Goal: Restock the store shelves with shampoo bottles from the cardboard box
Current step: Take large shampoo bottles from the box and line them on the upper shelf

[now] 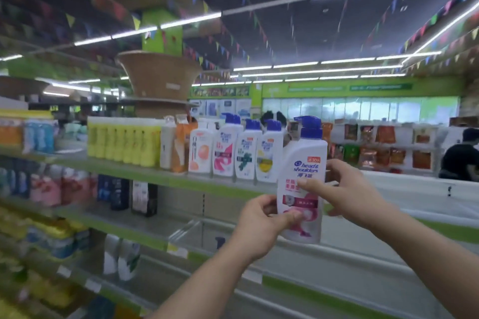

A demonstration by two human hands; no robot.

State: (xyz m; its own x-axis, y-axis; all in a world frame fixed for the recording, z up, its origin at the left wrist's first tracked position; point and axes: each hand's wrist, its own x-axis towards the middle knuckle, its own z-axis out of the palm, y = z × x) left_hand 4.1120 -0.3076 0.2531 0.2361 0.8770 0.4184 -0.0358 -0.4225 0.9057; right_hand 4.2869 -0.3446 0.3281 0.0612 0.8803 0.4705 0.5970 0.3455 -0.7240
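**At the shelf edge: bottle in hand, not yet placed**

Nearest us, our left hand (pixel 261 223) pinches the lower part of the shampoo bottle (pixel 302 184), thumb across the pink label and fingers behind it. Our right hand (pixel 344 189) steadies it higher up, thumb on the front and fingers curled around the far side. The bottle is upright, held in the air in front of the top shelf (pixel 212 184), just right of the row of blue-capped bottles (pixel 246 150) that stands there.

Risks, as we judge them:
- The grip is by fingertips on smooth plastic, so the bottle could slip or twist as one hand lets go.
- The free spot sits right beside the last bottle in the row; a sideways nudge could tip that one into its neighbours.
- The pump head (pixel 309 127) makes the bottle top-heavy; set down on the shelf lip rather than well back, it could topple forward.

Hard to make out:
- The cardboard box is nowhere in view, so we cannot say how much stock remains.
- The bottle and our hands cover the shelf spot behind them; we cannot tell whether it is free.
- Lower shelves at left are blurred, products unreadable.
- Far back, a person in dark clothing (pixel 461 160) is cut off by the right edge.
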